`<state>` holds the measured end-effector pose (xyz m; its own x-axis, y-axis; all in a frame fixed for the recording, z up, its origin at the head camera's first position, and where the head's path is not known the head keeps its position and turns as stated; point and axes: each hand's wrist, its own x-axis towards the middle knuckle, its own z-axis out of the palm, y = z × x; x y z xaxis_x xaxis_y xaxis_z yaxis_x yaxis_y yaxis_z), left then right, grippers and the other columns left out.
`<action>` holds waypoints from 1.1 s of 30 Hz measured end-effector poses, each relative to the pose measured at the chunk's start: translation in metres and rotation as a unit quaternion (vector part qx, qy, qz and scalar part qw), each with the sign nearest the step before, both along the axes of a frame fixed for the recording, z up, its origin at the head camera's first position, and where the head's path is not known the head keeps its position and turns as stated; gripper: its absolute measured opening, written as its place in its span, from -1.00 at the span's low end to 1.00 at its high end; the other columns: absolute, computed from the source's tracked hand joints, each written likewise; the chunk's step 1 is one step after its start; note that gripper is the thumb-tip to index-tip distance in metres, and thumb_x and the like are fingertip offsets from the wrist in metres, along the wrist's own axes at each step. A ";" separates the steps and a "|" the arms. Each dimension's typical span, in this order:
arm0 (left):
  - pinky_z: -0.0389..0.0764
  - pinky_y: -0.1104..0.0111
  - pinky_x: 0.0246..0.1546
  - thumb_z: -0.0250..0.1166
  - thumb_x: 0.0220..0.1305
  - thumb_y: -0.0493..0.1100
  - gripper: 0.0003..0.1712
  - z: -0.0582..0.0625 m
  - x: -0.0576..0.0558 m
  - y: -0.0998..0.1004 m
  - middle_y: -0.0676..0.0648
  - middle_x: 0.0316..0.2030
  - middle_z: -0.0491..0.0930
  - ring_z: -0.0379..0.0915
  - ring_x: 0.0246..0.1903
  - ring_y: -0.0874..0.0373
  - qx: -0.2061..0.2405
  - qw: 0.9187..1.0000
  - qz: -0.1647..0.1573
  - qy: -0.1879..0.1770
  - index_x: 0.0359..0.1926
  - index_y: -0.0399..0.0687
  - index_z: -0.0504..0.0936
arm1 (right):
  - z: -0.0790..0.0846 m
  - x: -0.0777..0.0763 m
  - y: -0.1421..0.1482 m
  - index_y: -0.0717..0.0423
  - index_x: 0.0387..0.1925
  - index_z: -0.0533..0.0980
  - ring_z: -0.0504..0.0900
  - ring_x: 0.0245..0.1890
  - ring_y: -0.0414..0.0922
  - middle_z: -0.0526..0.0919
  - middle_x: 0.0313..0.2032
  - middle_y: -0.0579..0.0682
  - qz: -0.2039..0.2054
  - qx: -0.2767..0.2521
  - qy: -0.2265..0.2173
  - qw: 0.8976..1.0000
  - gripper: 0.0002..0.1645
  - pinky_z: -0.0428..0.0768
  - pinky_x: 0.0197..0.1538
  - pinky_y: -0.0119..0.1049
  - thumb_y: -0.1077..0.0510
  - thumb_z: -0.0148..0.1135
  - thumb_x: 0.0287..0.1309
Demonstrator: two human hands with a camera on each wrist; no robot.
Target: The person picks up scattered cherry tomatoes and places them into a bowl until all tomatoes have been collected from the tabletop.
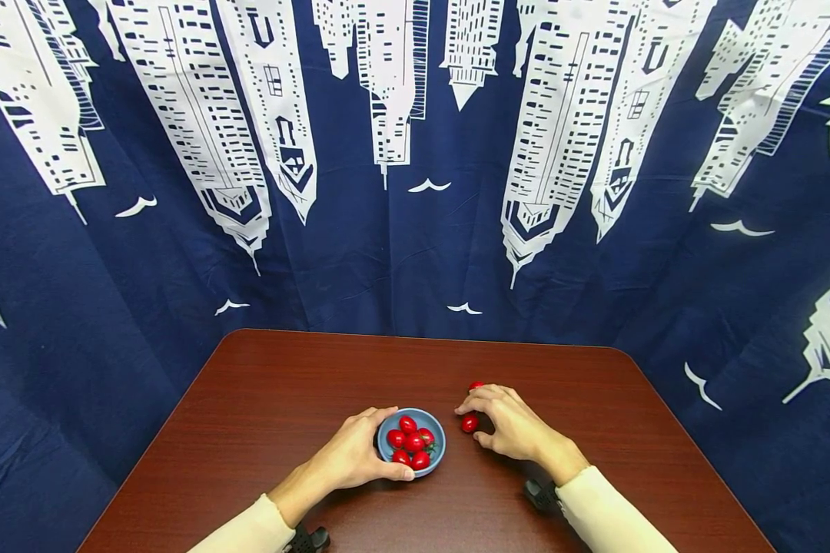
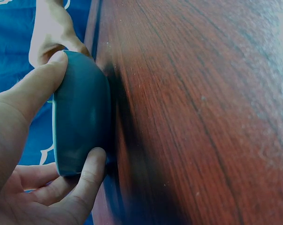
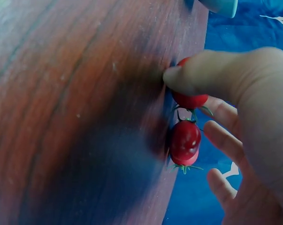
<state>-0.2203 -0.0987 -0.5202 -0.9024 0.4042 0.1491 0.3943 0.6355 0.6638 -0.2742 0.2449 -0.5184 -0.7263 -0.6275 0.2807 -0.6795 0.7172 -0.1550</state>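
Observation:
My left hand (image 1: 354, 455) grips a small blue bowl (image 1: 440, 445) by its side, thumb on the near rim and fingers round the far side. Several red cherry tomatoes (image 1: 413, 442) lie inside it. In the left wrist view the bowl's outer wall (image 2: 82, 112) shows between thumb and fingers. Right of the bowl, my right hand (image 1: 510, 424) hovers low with thumb and fingers spread around a cherry tomato (image 1: 469, 423). Another tomato (image 1: 476, 385) peeks out beyond the fingers. In the right wrist view the thumb overlaps one tomato (image 3: 190, 100); a second (image 3: 185, 139), green-stemmed, lies beside it.
The brown wooden table (image 1: 304, 384) has rounded far corners. Behind it hangs a dark blue cloth (image 1: 387, 284) printed with white buildings and birds. Dark wrist devices (image 1: 541, 495) sit under both forearms, near cream sleeves (image 1: 609, 511).

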 end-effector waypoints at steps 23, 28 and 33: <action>0.68 -0.24 0.46 0.90 -0.03 0.28 0.30 0.001 0.001 0.000 -0.23 0.34 0.77 0.65 0.37 -0.25 0.005 1.000 0.002 0.004 0.61 -0.24 0.59 | -0.002 0.003 -0.005 -0.06 0.11 0.87 0.78 0.33 0.04 0.87 0.09 -0.12 0.002 0.001 0.028 1.000 -0.56 0.61 0.51 0.27 0.31 0.71 0.21; 0.66 -0.27 0.48 0.91 -0.03 0.28 0.31 0.001 0.001 0.000 -0.24 0.36 0.76 0.63 0.40 -0.28 0.007 1.000 0.002 0.000 0.62 -0.25 0.58 | -0.001 0.003 -0.007 -0.05 0.12 0.86 0.78 0.31 0.01 0.88 0.09 -0.14 0.008 0.000 0.027 1.000 -0.56 0.61 0.51 0.26 0.30 0.71 0.22; 0.67 -0.27 0.48 0.90 -0.01 0.28 0.30 0.001 0.001 0.000 -0.24 0.37 0.75 0.63 0.39 -0.27 0.008 1.000 -0.001 -0.001 0.62 -0.26 0.58 | 0.001 0.004 -0.008 -0.03 0.12 0.87 0.80 0.21 -0.04 0.88 0.05 -0.16 0.026 -0.010 0.038 0.999 -0.55 0.71 0.42 0.18 0.30 0.72 0.21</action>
